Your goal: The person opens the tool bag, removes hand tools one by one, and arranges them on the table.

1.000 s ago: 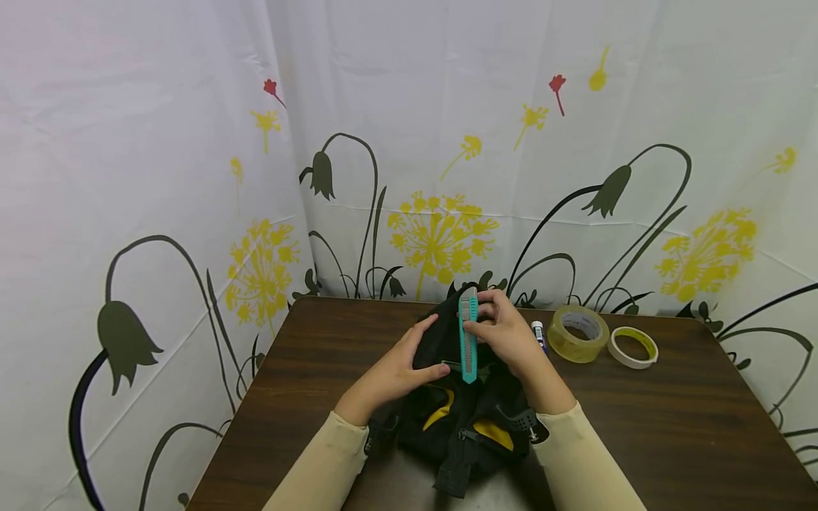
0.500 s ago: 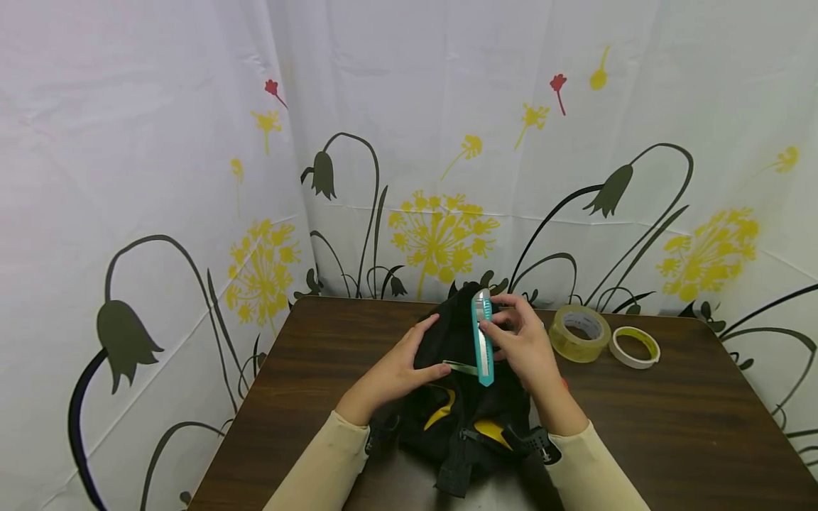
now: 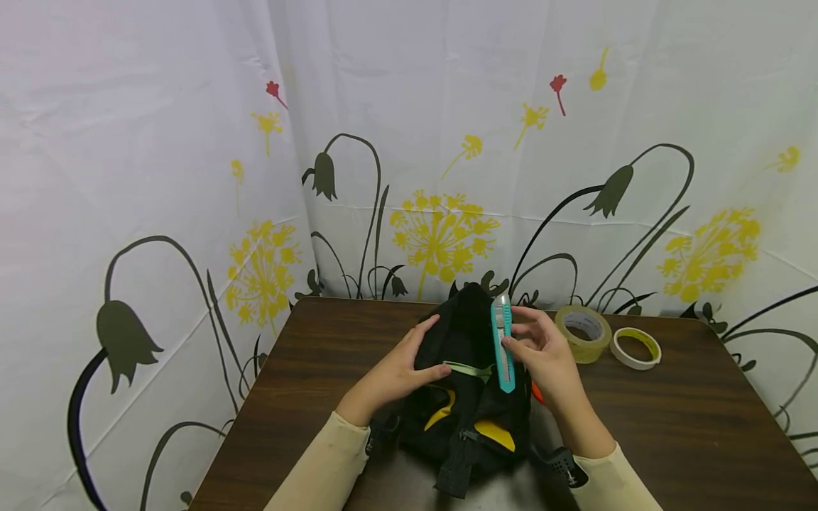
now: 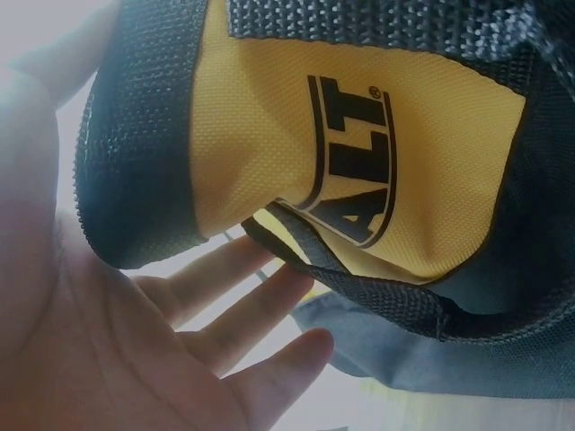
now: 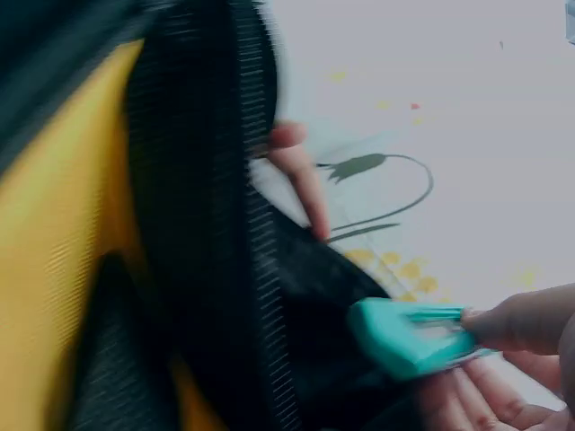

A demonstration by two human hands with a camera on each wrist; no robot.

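A black and yellow zippered bag [image 3: 463,326] stands on the table, its mouth open and a pale green strip [image 3: 469,369] across it. My left hand [image 3: 393,372] holds the bag's left side, thumb over the opening's edge and fingers on the outer side. In the left wrist view, fingers of that hand [image 4: 135,332] show behind the yellow panel [image 4: 252,126] and black strap. My right hand [image 3: 554,362] pinches a teal utility knife [image 3: 503,348] between thumb and fingers, upright at the bag's right edge. The right wrist view shows the knife [image 5: 409,337] close beside the zipper [image 5: 260,251].
A roll of clear packing tape [image 3: 597,348] and a narrower white tape roll [image 3: 639,363] lie at the back right of the dark wooden table [image 3: 671,419]. Something orange [image 3: 537,392] shows between the bag and my right wrist. A flower-printed curtain [image 3: 434,106] hangs behind.
My right hand has carried the utility knife rightward and slightly down, from over the bag's mouth to its right edge. More of the green strip shows. The left hand stays put.
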